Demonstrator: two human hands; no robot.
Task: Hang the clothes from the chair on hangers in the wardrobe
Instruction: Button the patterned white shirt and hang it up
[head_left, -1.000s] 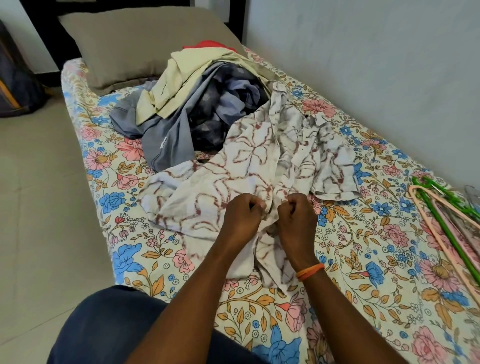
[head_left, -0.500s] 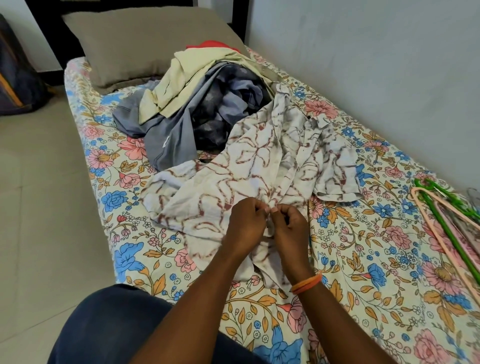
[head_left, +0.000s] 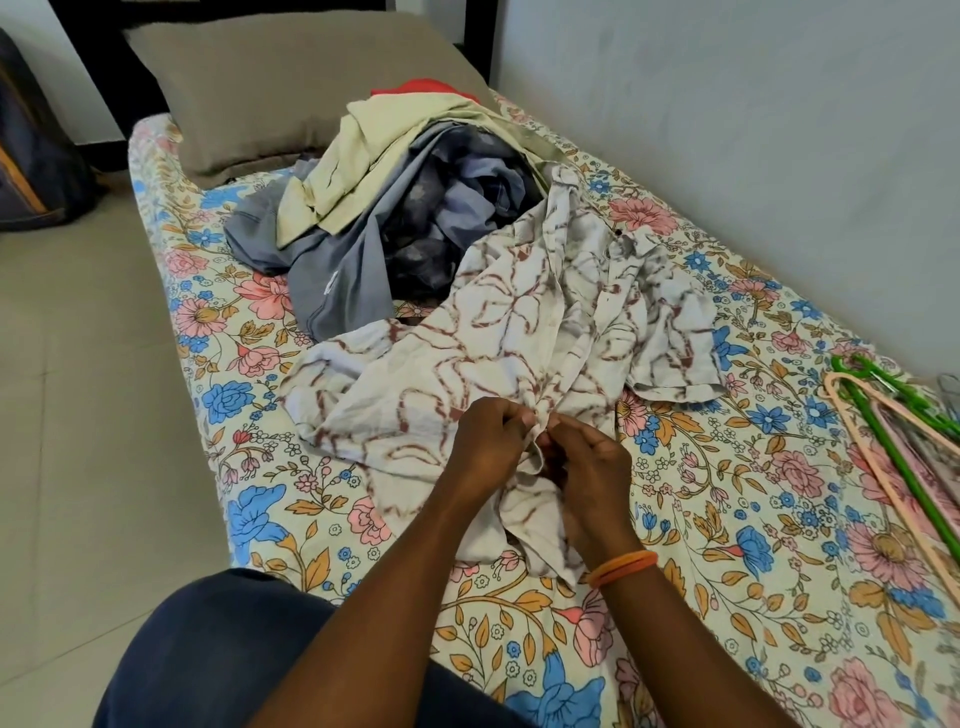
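I see both hands meeting just below the middle of the frame, over a white shirt (head_left: 519, 358) with a brown vine-like print. The left hand (head_left: 488, 449) has its fingers curled and is pinching the shirt's front edge; the right hand (head_left: 589, 478), with an orange band (head_left: 623, 568) on its wrist, is pinching the same edge from the other side, fingertips nearly touching those of the left. The fabric bunches up between them, and I cannot tell exactly what small part they are working on.

The shirt lies crumpled on a bed (head_left: 727, 545) covered with a flowered sheet, spreading from the hands toward the centre of the frame, one short sleeve lying to the right of centre. Its upper end touches a pile of clothes (head_left: 395, 208) in the upper middle: a pale yellow garment on top, grey and dark blue ones beneath, a bit of red at the back. Behind the pile, at the top of the frame, a brownish pillow (head_left: 270, 83) leans at the head of the bed.

At the right edge, well apart from the shirt, a bundle of hangers (head_left: 893, 431) lies on the sheet, green and pink ones showing. A dark bag (head_left: 36, 161) sits on the floor at the upper left. My dark blue trouser leg (head_left: 208, 660) fills the lower left.
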